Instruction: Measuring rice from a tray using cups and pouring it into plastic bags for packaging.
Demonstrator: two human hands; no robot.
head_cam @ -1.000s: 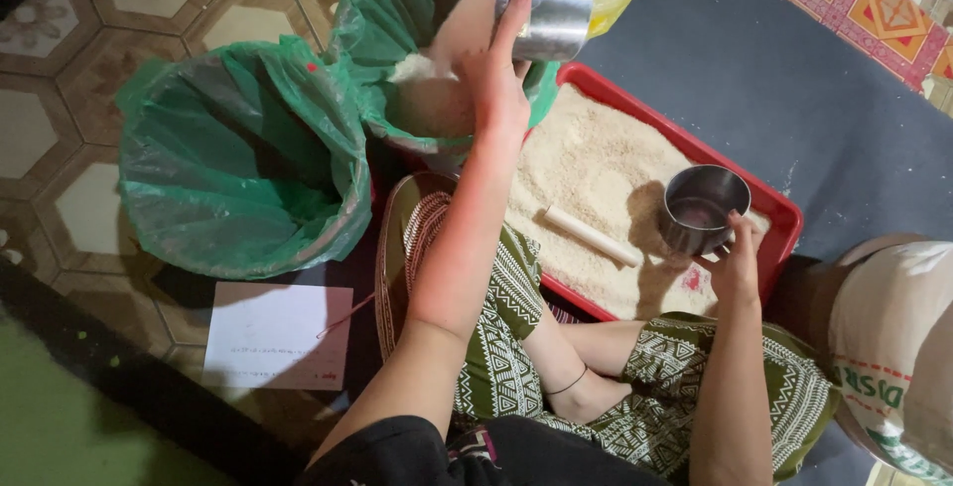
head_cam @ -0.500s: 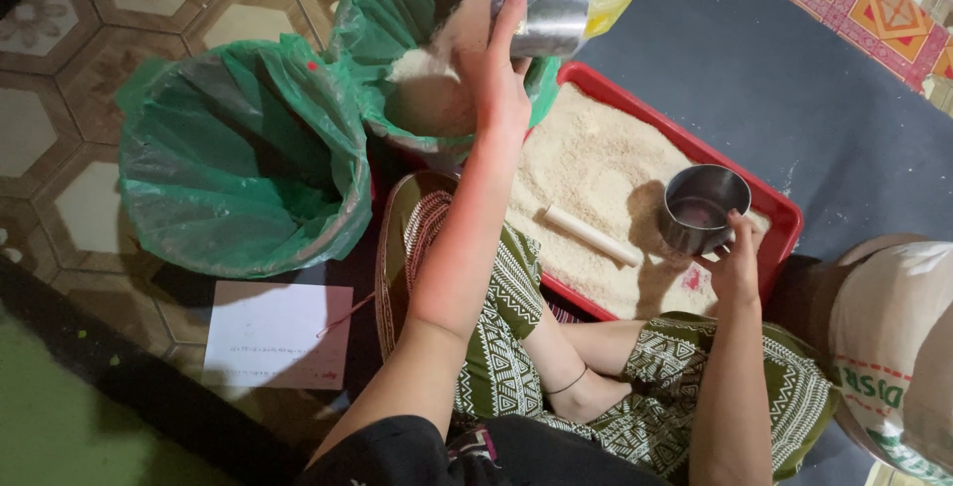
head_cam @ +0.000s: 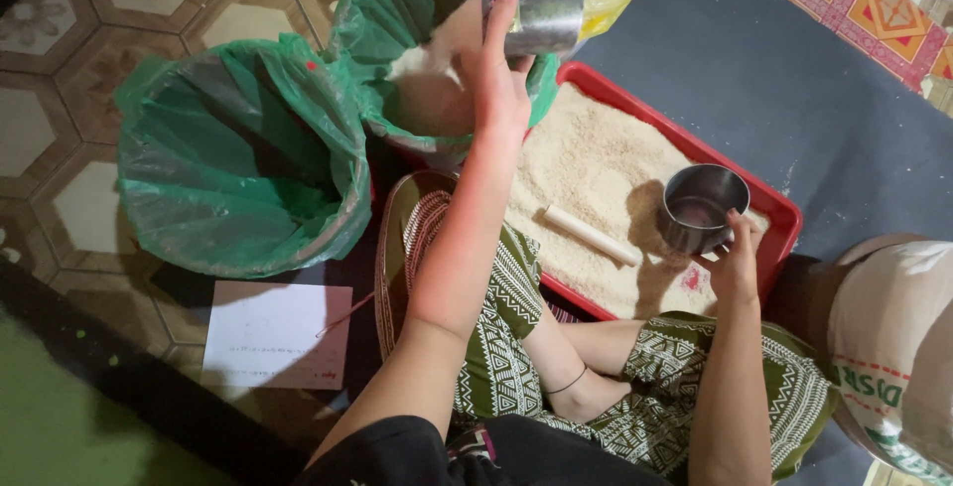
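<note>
Left hand (head_cam: 501, 89) gripping a steel cup (head_cam: 531, 0) tipped over the green-lined bucket (head_cam: 417, 49) beneath it, right hand (head_cam: 735, 258) holding a second cup (head_cam: 700, 206) above the red tray (head_cam: 784, 213) of rice

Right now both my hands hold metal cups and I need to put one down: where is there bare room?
Bare dark mat lies right of the red tray, up to the patterned rug. Tiled floor is free left of the empty green-lined bin. Between the bins, tray and your legs it is crowded.
</note>
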